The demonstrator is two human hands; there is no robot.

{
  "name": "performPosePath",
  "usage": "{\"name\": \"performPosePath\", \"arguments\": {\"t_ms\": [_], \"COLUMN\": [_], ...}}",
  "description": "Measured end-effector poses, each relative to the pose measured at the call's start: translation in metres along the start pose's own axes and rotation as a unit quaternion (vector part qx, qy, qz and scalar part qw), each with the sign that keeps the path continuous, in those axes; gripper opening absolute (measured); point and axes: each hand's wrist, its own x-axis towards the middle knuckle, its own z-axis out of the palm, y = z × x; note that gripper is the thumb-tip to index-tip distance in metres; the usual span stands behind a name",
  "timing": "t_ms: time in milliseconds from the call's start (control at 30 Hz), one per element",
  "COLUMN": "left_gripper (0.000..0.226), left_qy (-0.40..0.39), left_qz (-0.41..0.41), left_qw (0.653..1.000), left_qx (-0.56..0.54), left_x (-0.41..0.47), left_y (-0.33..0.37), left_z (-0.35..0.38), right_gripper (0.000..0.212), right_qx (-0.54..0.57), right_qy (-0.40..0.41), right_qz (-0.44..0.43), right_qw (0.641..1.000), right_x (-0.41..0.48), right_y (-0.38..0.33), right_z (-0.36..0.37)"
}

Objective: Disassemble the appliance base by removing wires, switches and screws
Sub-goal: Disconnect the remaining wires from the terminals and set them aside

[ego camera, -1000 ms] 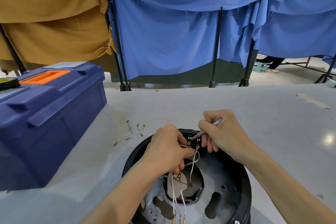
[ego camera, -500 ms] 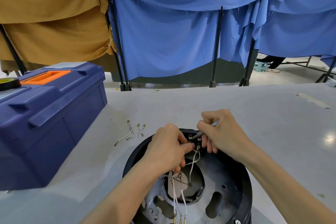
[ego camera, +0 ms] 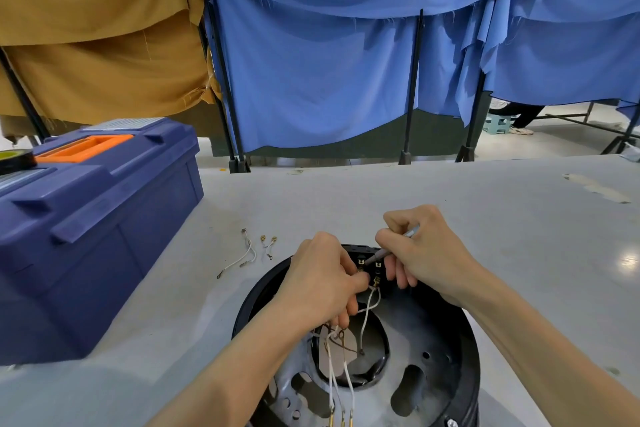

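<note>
Gripping white wires (ego camera: 369,306), left hand (ego camera: 322,284) meets right hand (ego camera: 427,253) pinching thin tool (ego camera: 380,255) over black base (ego camera: 433,331).

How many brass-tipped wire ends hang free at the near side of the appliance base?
3, side by side near the bottom edge of the view: left tip, middle tip, right tip. The left hand may hide others.

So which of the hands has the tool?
The right hand grips the thin metal tool; the left hand holds white wires instead.
</note>
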Motion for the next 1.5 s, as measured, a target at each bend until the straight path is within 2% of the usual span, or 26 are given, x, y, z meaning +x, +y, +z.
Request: {"name": "performPosePath", "arguments": {"t_ms": [633, 967, 1367, 1500], "left_gripper": [0.020, 0.021, 0.018, 0.018], "left_qy": [0.006, 0.002, 0.003, 0.004], "left_qz": [-0.002, -0.005, -0.007, -0.003], "left_qw": [1.000, 1.000, 1.000, 1.000], "left_qx": [-0.007, -0.007, -0.004, -0.006], "left_x": [0.0001, -0.0008, 0.0011, 0.0003], "left_y": [-0.0015, -0.0009, -0.0002, 0.0004], "left_z": [0.0004, 0.0003, 0.0011, 0.0014], "right_gripper": [0.036, 0.034, 0.037, 0.033], "right_qx": [0.009, -0.004, 0.040, 0.022], "right_qy": [0.019, 0.006, 0.013, 0.013], "right_qz": [-0.027, 0.000, 0.001, -0.008], "right_qw": [0.999, 1.000, 0.999, 1.000], "right_x": [-0.0021, -0.0003, -0.0026, -0.0027], "right_y": [0.0040, -0.0013, 0.0014, 0.0007], "right_z": [0.0028, -0.0008, 0.0002, 0.0009]}}
